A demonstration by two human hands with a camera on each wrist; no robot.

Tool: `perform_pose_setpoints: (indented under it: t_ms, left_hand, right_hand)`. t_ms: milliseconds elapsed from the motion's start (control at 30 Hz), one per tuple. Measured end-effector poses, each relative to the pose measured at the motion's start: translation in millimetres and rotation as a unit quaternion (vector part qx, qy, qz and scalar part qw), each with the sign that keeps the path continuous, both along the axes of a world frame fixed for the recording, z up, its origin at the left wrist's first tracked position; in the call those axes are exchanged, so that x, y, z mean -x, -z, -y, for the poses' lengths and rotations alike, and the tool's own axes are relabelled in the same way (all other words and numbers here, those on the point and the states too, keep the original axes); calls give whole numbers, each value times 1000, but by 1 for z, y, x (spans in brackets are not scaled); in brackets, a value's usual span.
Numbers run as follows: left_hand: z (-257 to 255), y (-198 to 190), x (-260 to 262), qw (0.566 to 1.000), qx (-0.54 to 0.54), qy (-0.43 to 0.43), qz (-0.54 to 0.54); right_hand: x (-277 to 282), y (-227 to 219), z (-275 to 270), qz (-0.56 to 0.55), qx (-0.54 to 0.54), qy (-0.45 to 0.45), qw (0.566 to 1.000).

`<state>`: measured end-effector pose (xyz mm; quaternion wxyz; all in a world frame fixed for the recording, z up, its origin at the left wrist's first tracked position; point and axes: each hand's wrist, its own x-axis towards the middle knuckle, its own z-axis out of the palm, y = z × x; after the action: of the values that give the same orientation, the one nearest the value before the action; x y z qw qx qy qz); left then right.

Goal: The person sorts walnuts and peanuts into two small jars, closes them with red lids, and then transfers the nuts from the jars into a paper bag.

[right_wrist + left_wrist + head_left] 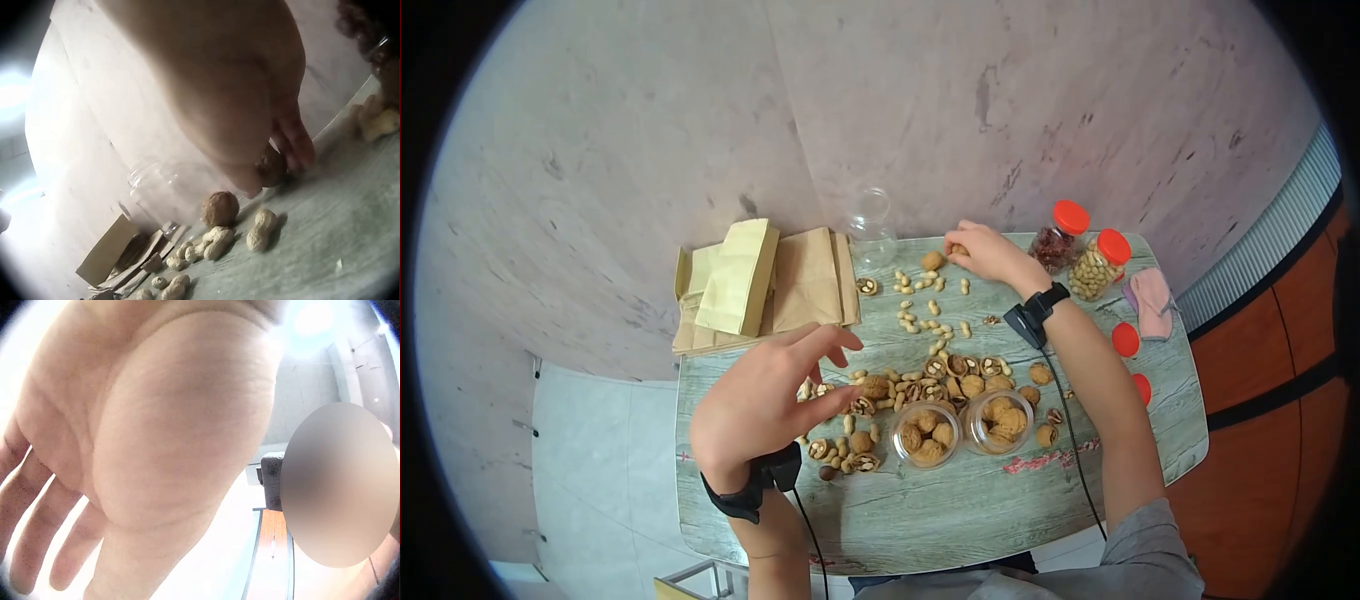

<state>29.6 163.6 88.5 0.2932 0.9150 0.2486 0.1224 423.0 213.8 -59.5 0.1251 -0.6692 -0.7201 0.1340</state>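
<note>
At the back of the table my right hand [992, 256] pinches a walnut [271, 166] between thumb and fingers, low over the tabletop. Beside it lies another whole walnut [220, 209], with several peanuts [214, 242] close by. My left hand [765, 395] hovers over a spread of nuts, its fingers apart and loosely bent, holding nothing. The left wrist view shows its bare palm [169, 425]. Under and right of that hand lie walnuts, cracked walnut halves [863, 406] and peanuts. Two clear jars of walnuts, one on the left [925, 435] and one on the right [998, 420], stand near the front.
A clear jar [872, 235] stands at the back by the wall. Brown paper bags [805, 280] lie at the back left. Red-lidded jars of dark dried fruit [1054, 248] and pale nuts [1094, 272] stand at right, near red lids [1126, 340] and a pink cloth [1152, 303].
</note>
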Motion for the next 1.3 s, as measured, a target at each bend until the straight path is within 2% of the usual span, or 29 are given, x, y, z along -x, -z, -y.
perform_pose_setpoints:
  t_ms: [267, 367, 433, 567, 633, 667, 733, 767, 833, 867, 933, 1000, 1067, 1167, 1200, 1267, 1300]
  left_hand:
    - [3, 4, -8, 1000, 6, -8, 4]
    - [3, 4, -6, 1000, 7, -20, -3]
    - [1, 5, -5, 1000, 12, -27, -8]
    - [-1, 7, -4, 1000, 2, -26, 12]
    - [-1, 8, -5, 999, 1, -28, 20]
    - [-1, 8, -4, 999, -4, -26, 25]
    - [0, 8, -6, 999, -9, -25, 33]
    - [2, 7, -9, 999, -23, -22, 39]
    - [11, 4, -19, 998, -37, -17, 46]
    - [20, 2, -28, 995, -55, -21, 84]
    - [31, 2, -45, 989, -71, -20, 125]
    - [35, 7, -59, 979, -70, 41, 190]
    - [39, 9, -61, 974, -90, 51, 201]
    - [39, 3, -49, 979, -77, 101, 158]
    - [41, 1, -46, 985, -47, 110, 121]
    - [44, 2, -42, 989, -18, 120, 82]
    - [46, 5, -40, 990, 26, 138, 34]
  right_hand:
    - [13, -15, 13, -31, -14, -1, 999]
    - [33, -31, 3, -23, 29, 15, 999]
    - [47, -40, 0, 27, 53, 9, 998]
    - [48, -19, -14, 32, 81, -48, 995]
    - [48, -14, -16, 75, 68, -60, 993]
    - [52, -24, -10, 76, 69, -63, 993]
    - [57, -52, 10, -15, 57, -24, 998]
    - [60, -68, 22, -12, 57, -25, 998]
    - [68, -98, 51, -123, 20, -57, 991]
    - [73, -112, 67, -122, 20, -54, 991]
    - [83, -131, 98, -234, 69, -145, 959]
    - [89, -137, 118, -246, 58, -170, 953]
    - [92, -142, 134, -258, 45, -198, 945]
    - [93, -156, 158, -223, 125, -123, 959]
    - [89, -152, 164, -224, 121, -121, 959]
    - [81, -140, 177, -241, 37, -168, 955]
    - [77, -140, 183, -213, 62, -179, 958]
